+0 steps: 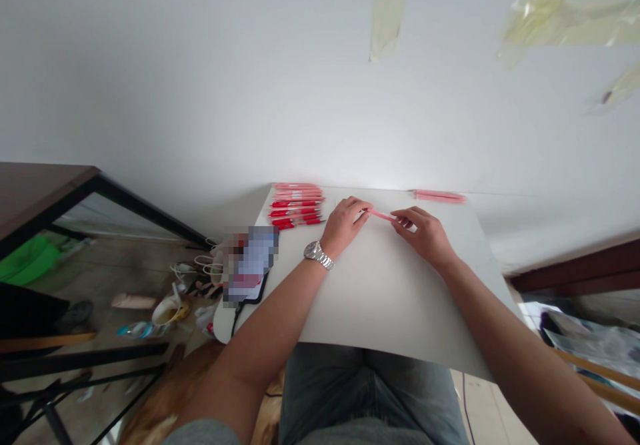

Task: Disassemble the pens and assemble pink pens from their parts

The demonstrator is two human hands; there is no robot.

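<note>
A pink pen (380,215) is held level between both hands above a white board (380,298) that rests on my lap. My left hand (344,223), with a silver watch on the wrist, pinches the pen's left end. My right hand (423,233) pinches its right end. A row of red and pink pens (296,203) lies on the board just left of my left hand. Two more pink pens (439,196) lie at the board's far right edge.
A phone (250,265) with a cable lies on the board's left corner. A dark table (45,195) stands to the left, with cups and clutter (165,308) on the floor. A white wall is close behind the board.
</note>
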